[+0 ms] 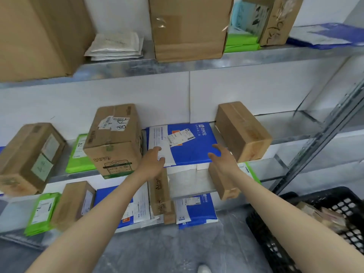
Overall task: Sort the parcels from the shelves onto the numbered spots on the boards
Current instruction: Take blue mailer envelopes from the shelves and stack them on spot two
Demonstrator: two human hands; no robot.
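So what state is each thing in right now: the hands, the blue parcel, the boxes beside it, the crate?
left hand: open, fingers on the blue parcel's left part.
right hand: open, fingers spread at its right edge; contact unclear.
blue parcel: flat on the middle shelf, label up.
left box: upright, taped shut.
right box: closed, askew.
black crate: holds parcels.

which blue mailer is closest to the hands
The blue mailer on the middle shelf: the left hand rests on its white part, the right hand is at its right edge. The other blue mailers lie on other shelves.
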